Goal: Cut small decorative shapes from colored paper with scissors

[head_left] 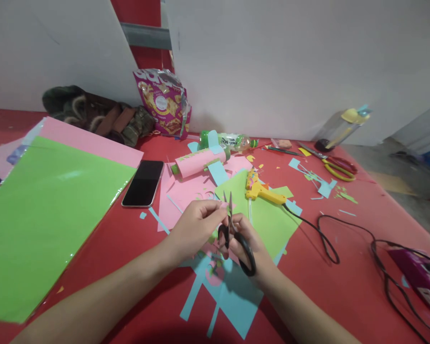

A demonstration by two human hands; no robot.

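Note:
My left hand [203, 222] pinches a small piece of pink paper [223, 205] close to the scissor blades. In my right hand [249, 241] are small scissors [230, 210] with black handles, their points upward and the blades slightly apart. Both hands are nearly touching, above a pile of cut paper. Under them lie a light green sheet [272, 234], pink paper scraps and blue paper [236, 301] with cut strips. A yellow hot glue gun [263, 191] rests on the green sheet, just beyond my right hand.
Left of the hands are a phone [143, 184] and a pack of green and pink sheets [57, 210]. A pink paper roll [200, 161], a green bottle [229, 141] and a snack bag [163, 102] stand or lie behind. Larger scissors [331, 165] and a black cord [325, 239] are at right.

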